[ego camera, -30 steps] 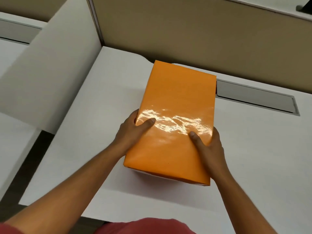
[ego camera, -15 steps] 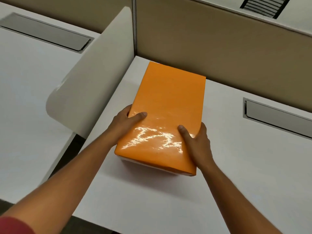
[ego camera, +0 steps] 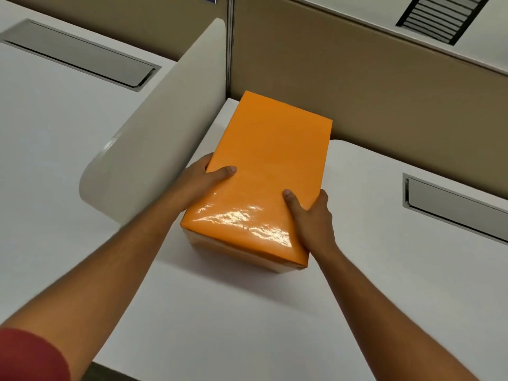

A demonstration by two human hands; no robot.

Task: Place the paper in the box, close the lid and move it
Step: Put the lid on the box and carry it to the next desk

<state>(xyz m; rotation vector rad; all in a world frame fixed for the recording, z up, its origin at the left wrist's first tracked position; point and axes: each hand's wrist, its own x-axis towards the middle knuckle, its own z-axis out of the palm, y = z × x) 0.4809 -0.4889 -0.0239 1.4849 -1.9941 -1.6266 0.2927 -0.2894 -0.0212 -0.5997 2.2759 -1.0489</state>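
Both hands grip an orange box from its two long sides, near the end closest to the person. The left hand (ego camera: 202,178) wraps the left edge with its thumb lying across the glossy lid; the right hand (ego camera: 312,215) clasps the right edge the same way, thumb on top. The box (ego camera: 264,171) is shut, its lid (ego camera: 272,149) sitting flat and square, so no paper can be seen; it is presumably inside.

Compared with a second ago, the box now sits further toward the back left corner of the white desk (ego camera: 247,312), its far end close to the tan partition wall (ego camera: 357,86) and its left side near the curved white divider (ego camera: 154,149). The hold itself has not changed. This suggests the moving step is under way or nearly finished; whether the box rests on the desk or is slightly raised cannot be told.
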